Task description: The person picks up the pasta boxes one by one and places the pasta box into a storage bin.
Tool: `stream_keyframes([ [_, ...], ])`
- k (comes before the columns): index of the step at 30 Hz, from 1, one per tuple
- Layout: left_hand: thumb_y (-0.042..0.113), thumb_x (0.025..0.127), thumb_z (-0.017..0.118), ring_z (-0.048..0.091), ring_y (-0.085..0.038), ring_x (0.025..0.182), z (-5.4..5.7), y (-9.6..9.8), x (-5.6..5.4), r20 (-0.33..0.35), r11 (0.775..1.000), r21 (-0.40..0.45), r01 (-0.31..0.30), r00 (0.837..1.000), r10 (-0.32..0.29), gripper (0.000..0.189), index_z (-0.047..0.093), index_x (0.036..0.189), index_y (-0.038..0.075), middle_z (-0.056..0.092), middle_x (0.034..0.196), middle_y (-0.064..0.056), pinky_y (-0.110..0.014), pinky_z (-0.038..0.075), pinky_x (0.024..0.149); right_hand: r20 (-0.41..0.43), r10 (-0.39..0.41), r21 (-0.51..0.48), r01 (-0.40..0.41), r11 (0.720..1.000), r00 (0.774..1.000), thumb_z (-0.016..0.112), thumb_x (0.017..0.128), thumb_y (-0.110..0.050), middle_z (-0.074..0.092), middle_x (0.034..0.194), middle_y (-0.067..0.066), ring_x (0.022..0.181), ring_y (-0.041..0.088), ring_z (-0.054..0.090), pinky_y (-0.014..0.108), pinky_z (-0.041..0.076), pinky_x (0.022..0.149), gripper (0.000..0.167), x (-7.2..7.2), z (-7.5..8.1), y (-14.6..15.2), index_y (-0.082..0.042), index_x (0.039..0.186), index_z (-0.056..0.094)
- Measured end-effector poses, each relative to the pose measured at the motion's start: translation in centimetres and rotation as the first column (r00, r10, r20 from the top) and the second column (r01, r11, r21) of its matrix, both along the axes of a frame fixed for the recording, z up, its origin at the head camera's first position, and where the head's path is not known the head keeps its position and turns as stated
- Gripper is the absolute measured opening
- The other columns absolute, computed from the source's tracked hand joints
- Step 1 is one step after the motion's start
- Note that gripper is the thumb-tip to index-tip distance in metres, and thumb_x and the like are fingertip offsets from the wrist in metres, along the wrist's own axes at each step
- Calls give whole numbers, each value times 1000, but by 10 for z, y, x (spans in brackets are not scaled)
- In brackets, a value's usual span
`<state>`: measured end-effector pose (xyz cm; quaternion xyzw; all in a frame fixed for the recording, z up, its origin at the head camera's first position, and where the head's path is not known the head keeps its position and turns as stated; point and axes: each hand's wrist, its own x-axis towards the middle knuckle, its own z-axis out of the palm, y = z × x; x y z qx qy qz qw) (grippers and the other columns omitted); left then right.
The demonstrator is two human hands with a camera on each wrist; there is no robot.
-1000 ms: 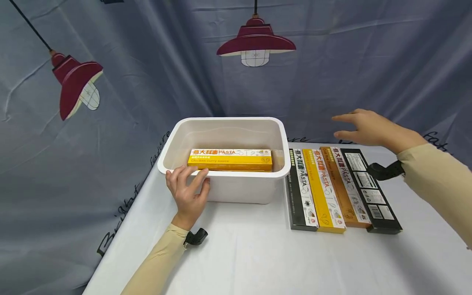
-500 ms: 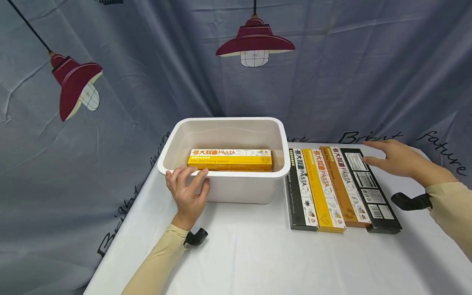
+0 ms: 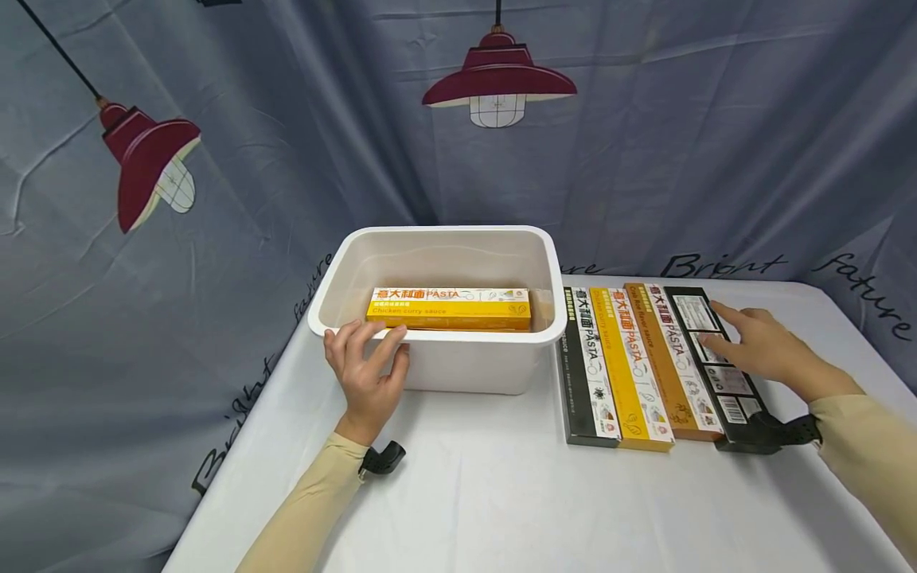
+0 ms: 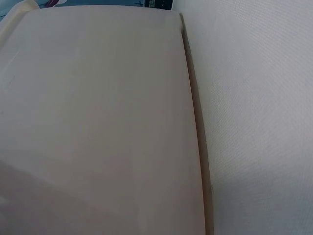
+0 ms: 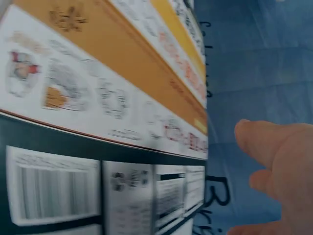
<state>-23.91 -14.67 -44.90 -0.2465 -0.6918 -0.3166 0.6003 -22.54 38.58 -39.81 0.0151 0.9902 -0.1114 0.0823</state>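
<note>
A white plastic bin [image 3: 473, 368] stands on the table, holding a yellow pasta box [image 3: 450, 310] that lies crosswise inside. My left hand [image 3: 367, 382] grips the bin's front rim at the left, fingers bent over the edge. At the right, several pasta boxes lie side by side. Over the outermost one, a black pasta box [image 3: 689, 305] with its label side up, hovers my right hand [image 3: 770, 346], thumb and fingers apart and holding nothing. The right wrist view shows that hand [image 5: 283, 171] beyond the boxes' ends. The left wrist view has only the bin's wall [image 4: 98, 122], without the hand.
Left of the outer black box lie a brown-orange pasta box [image 3: 655, 350], a yellow pasta box [image 3: 622, 374] and another black pasta box [image 3: 576, 398]. A white cloth [image 3: 501, 493] covers the table. A blue-grey curtain [image 3: 609, 175] with printed lamps hangs behind.
My right hand first moves right and down from above the boxes' far ends, then comes lower and nearer over the outer black pasta box. The left hand, bin and boxes stay put.
</note>
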Motion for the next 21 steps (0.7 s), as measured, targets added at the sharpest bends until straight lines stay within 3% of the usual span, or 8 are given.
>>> stream_keyframes([
  [10, 1, 81, 71, 47, -38, 111, -1, 0, 0, 4, 1000, -2, 0, 1000, 0, 20, 78, 98, 9, 67, 107, -16, -48, 9, 121, 41, -39, -33, 41, 999, 998, 43, 102, -60, 15, 139, 58, 118, 76, 36, 80, 40, 90, 92, 12, -31, -5, 5, 158, 9],
  [15, 1, 82, 71, 46, -38, 111, 0, 0, 0, 8, 1000, -3, 1, 1000, -1, 19, 78, 98, 9, 66, 105, -19, -48, 9, 121, 36, -34, -53, 36, 998, 999, 41, 102, -60, 21, 136, 57, 97, 63, 51, 63, 52, 73, 92, 17, -44, -10, 5, 158, 9],
  [18, 2, 82, 71, 46, -37, 112, 0, 0, 0, 9, 1000, -4, 0, 1000, 0, 19, 78, 98, 9, 66, 105, -18, -48, 9, 120, 20, -53, -62, 55, 997, 998, 39, 102, -61, 23, 133, 57, 89, 56, 52, 49, 50, 62, 91, 18, -51, -12, 4, 158, 8],
  [21, 2, 82, 71, 47, -36, 113, 0, 0, 0, 10, 1000, -2, -2, 1000, 2, 19, 78, 98, 9, 66, 105, -16, -48, 9, 120, -6, -83, -65, 82, 995, 997, 35, 102, -61, 19, 135, 57, 94, 63, 50, 55, 50, 63, 90, 20, -59, -14, 2, 159, 7],
])
